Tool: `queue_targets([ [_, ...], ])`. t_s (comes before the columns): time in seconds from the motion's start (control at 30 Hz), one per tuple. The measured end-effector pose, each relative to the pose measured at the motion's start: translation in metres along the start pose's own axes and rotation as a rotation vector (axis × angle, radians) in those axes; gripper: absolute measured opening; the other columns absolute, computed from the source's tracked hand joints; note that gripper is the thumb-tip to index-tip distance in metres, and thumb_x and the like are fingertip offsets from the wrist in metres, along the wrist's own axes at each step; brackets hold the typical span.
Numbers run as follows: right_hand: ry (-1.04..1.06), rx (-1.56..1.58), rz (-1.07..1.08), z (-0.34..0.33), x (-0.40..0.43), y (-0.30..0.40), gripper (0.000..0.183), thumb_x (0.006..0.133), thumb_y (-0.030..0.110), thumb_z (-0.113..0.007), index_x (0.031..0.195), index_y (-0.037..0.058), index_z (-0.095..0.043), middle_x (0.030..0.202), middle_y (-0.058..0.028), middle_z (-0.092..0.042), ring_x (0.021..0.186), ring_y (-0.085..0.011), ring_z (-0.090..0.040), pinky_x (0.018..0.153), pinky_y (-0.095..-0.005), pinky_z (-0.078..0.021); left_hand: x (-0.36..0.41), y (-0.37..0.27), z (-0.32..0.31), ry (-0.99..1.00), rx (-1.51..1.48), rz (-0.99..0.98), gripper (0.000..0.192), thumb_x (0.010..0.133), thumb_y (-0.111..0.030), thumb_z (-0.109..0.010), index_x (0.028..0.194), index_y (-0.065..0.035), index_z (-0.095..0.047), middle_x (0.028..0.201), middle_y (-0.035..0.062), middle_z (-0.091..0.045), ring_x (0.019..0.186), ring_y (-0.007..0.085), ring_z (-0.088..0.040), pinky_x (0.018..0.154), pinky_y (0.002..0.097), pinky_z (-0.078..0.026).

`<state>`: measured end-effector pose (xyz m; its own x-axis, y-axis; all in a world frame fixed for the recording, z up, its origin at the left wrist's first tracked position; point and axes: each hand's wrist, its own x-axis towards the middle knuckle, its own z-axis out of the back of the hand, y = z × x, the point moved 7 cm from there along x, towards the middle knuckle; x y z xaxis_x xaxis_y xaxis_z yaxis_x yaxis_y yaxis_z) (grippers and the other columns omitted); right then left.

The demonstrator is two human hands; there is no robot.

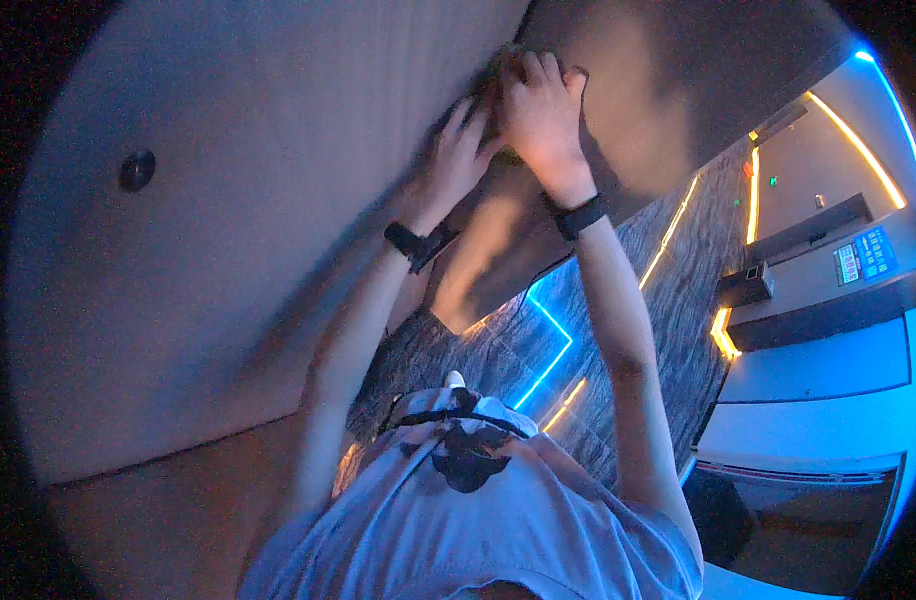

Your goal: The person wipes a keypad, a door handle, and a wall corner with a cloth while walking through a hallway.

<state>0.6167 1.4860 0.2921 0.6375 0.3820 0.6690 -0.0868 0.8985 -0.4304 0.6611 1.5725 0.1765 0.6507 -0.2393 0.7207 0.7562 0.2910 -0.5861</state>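
Both of my arms reach up and forward to a dim corner between a large pale panel (225,187) on the left and a brown surface (645,97) on the right. My right hand (544,120) is bent over something dark there that I cannot make out. Beside it, slightly lower, my left hand (458,154) lies with its fingers stretched towards the same spot. Its fingertips are partly hidden in shadow. Each wrist wears a black band; the left one (416,244) looks like a watch. Shadows of the arms fall on both surfaces.
A round dark knob or fitting (137,171) sits on the pale panel. Below is a grey streaked floor (615,247) with reflected blue and yellow light strips. At the right are a wall with signs bearing writing (874,253), a dark box-like thing (747,285) and a blue-lit panel (825,360).
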Motion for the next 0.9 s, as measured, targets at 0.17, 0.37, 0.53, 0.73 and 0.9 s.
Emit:
queue_targets([
  [0.17,-0.007,-0.113,0.053,-0.005,0.005,-0.008,0.023,0.081,0.027,-0.074,0.098,0.0161,-0.085,0.135,-0.0088,-0.071,0.130,-0.0297,-0.057,0.099,-0.0568,-0.0408,0.009,0.001,-0.009,0.036,0.042,0.076,0.070,0.092,-0.026,-0.085,0.150,0.0007,-0.057,0.169,0.0328,-0.034,0.146,0.0551,-0.047,0.122,0.0564,-0.044],
  [0.37,0.198,-0.065,-0.010,0.025,0.023,-0.019,0.069,0.077,0.032,-0.083,0.143,0.0153,-0.069,0.145,-0.0080,-0.063,0.141,-0.0321,-0.048,0.111,-0.0578,-0.0393,0.023,-0.015,0.019,-0.215,0.442,-0.269,0.064,0.093,-0.004,-0.071,0.154,-0.0126,-0.055,0.137,0.0261,-0.059,0.094,0.0482,-0.075,0.079,0.0546,-0.067],
  [0.53,0.201,-0.159,0.157,0.005,0.016,-0.015,0.031,0.095,0.022,-0.059,0.113,0.0101,-0.081,0.146,-0.0106,-0.063,0.137,-0.0338,-0.051,0.111,-0.0565,-0.0393,0.012,-0.001,0.004,0.069,0.344,-0.072,0.047,0.096,-0.016,-0.077,0.140,-0.0018,-0.066,0.152,0.0312,-0.054,0.122,0.0505,-0.066,0.101,0.0531,-0.061],
  [0.73,0.134,-0.082,0.156,-0.045,-0.037,0.015,0.024,0.091,0.024,-0.065,0.104,0.0154,-0.083,0.142,-0.0094,-0.066,0.139,-0.0303,-0.053,0.105,-0.0534,-0.0406,-0.026,0.017,-0.006,0.112,0.242,-0.074,0.039,0.093,-0.008,-0.076,0.130,0.0006,-0.069,0.144,0.0314,-0.061,0.123,0.0513,-0.065,0.101,0.0543,-0.060],
  [0.9,0.283,-0.017,0.214,-0.076,-0.065,0.046,0.020,0.090,0.020,-0.067,0.103,0.0160,-0.082,0.132,-0.0034,-0.069,0.122,-0.0250,-0.064,0.100,-0.0472,-0.0430,-0.058,0.033,-0.021,0.283,0.432,-0.090,0.043,0.090,-0.001,-0.068,0.133,-0.0010,-0.065,0.145,0.0310,-0.057,0.122,0.0506,-0.064,0.099,0.0547,-0.060],
])
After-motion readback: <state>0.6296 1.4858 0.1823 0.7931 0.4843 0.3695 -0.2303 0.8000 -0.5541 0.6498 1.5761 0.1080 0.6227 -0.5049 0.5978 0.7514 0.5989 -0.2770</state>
